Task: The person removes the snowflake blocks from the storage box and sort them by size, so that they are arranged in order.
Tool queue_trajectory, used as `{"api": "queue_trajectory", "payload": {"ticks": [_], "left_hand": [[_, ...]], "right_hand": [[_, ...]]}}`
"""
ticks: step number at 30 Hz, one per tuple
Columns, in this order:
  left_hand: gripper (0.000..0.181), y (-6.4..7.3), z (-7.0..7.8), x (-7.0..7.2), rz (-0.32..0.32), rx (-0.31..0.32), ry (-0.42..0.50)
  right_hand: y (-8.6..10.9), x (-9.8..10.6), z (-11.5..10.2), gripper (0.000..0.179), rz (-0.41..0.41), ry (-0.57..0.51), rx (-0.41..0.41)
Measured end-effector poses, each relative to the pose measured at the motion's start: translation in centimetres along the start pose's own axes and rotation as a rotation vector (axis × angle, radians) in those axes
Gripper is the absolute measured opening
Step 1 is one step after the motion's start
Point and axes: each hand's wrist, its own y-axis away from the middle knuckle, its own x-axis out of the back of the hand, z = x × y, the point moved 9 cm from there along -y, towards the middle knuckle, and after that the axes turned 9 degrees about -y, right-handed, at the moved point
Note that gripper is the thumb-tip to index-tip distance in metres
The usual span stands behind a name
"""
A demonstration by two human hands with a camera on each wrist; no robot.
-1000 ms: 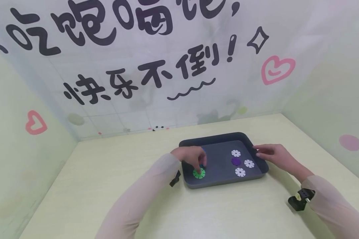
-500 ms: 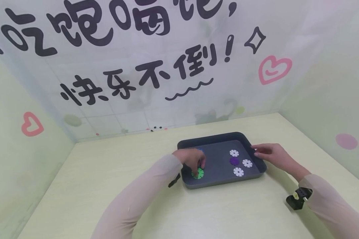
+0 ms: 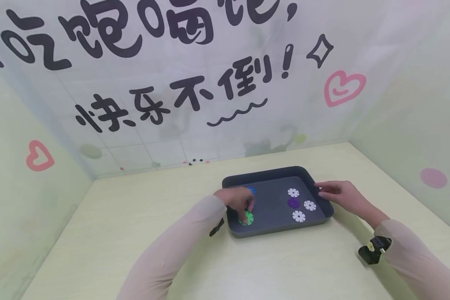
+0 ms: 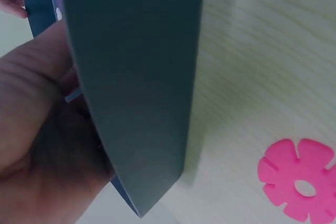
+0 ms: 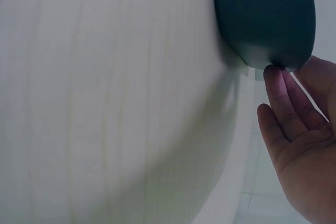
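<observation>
A dark grey tray holds small notched plastic discs. My left hand reaches over its left side, a fingertip on the green disc. Behind those fingers a blue disc shows partly, with more blue beneath them. In the left wrist view the tray wall hides most fingertips, and a thin pale-blue edge sticks out beside them; I cannot tell whether the fingers pinch a disc. My right hand holds the tray's right rim; the right wrist view shows fingertips against the outer wall.
Toward the tray's right side lie a purple disc and three white discs. On the table outside the tray is a pink disc, seen in the left wrist view. Printed walls enclose the table at the back and sides.
My left fingertips have shifted slightly left over the green disc, which has slid a little left too. More of the blue disc behind shows. The right hand keeps its place on the rim.
</observation>
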Motion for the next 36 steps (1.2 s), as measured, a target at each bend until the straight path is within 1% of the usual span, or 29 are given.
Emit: {"api": "queue_trajectory", "payload": {"ticks": [3, 6, 11, 17, 21, 25, 28, 31, 34, 36], "left_hand": [[0.025, 0.1, -0.4, -0.2, -0.017, 0.025, 0.016], [0.025, 0.3, -0.5, -0.3, -0.023, 0.034, 0.015], [0.025, 0.6, -0.4, -0.1, -0.005, 0.025, 0.016], [0.031, 0.8, -0.4, -0.3, -0.001, 0.004, 0.054], [0.032, 0.9, -0.6, -0.4, 0.0, 0.01, 0.045], [0.032, 1.1, -0.7, -0.5, 0.015, 0.014, 0.042], [0.028, 1.4, -0.6, -0.2, 0.044, -0.01, 0.072], [0.023, 2.0, -0.6, 0.3, 0.088, -0.049, 0.113], [0.022, 2.9, -0.7, 0.9, 0.146, -0.073, 0.157], [0.022, 3.7, -0.9, 1.4, 0.191, -0.081, 0.182]], "right_hand": [[0.0, 0.1, -0.1, 0.036, 0.002, 0.001, 0.004], [0.0, 0.2, -0.2, 0.036, 0.003, 0.007, 0.005], [-0.1, 0.2, 0.0, 0.037, -0.004, 0.005, 0.007], [-0.2, 0.4, 0.2, 0.037, 0.001, 0.002, 0.004], [-0.2, 0.4, 0.3, 0.037, -0.002, -0.015, 0.003], [-0.2, 0.2, 0.3, 0.037, -0.007, -0.027, 0.007], [-0.2, 0.1, 0.4, 0.037, -0.007, -0.023, 0.008], [-0.1, 0.1, 0.4, 0.037, -0.006, -0.02, 0.008], [-0.1, 0.1, 0.4, 0.037, -0.007, -0.022, 0.007], [-0.1, 0.0, 0.5, 0.037, -0.011, -0.023, 0.008]]}}
